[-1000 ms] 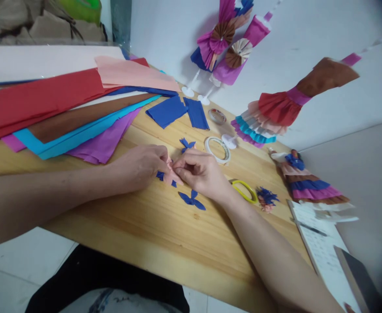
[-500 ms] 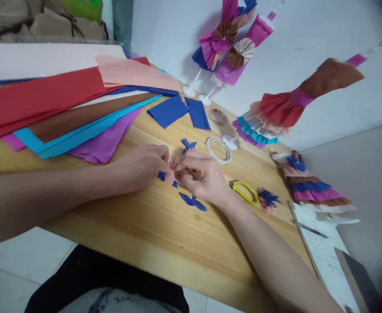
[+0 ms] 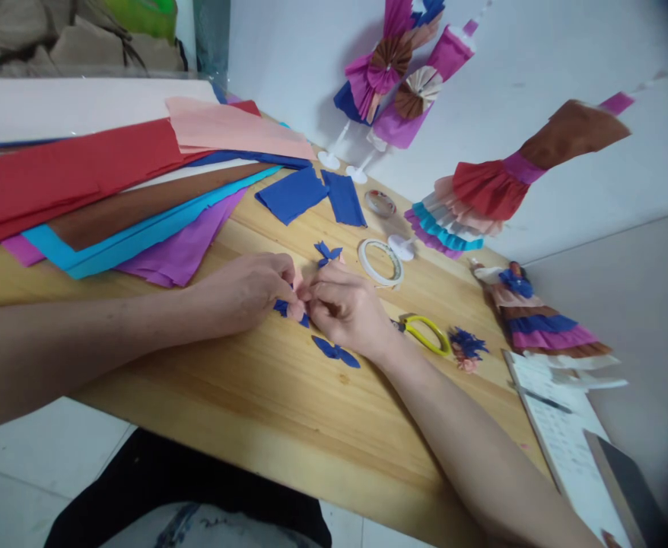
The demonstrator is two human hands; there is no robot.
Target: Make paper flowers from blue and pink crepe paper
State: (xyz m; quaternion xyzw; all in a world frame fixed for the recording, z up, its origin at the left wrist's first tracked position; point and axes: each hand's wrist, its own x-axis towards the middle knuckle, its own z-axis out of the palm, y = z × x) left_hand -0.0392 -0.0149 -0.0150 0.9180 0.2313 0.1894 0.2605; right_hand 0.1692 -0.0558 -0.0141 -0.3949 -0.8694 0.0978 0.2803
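A small pink and blue crepe paper flower [image 3: 296, 310] is pinched between both hands above the table. My left hand [image 3: 254, 293] is closed on its left side, thumb and forefinger together. From the right, my right hand [image 3: 348, 308] grips its pink part with bunched fingertips, which partly hide it. Just below my right hand lies a blue paper bow-shaped cutout [image 3: 335, 352]. A blue paper piece with pointed petals [image 3: 328, 253] sits behind the hands, with a bit of pink beside it.
Folded coloured paper sheets [image 3: 140, 205] cover the back left. Two blue paper pieces [image 3: 294, 194], a tape roll [image 3: 380, 262], yellow-handled scissors [image 3: 428, 335] and a blue and pink paper flower [image 3: 468, 344] lie around. Paper-dressed figures [image 3: 482, 183] stand by the wall; a notebook [image 3: 545, 403] lies right.
My right hand has shifted slightly, its fingertips now closer against the pink paper and my left fingers. More of the scissors shows beside my right wrist. The view has moved a little.
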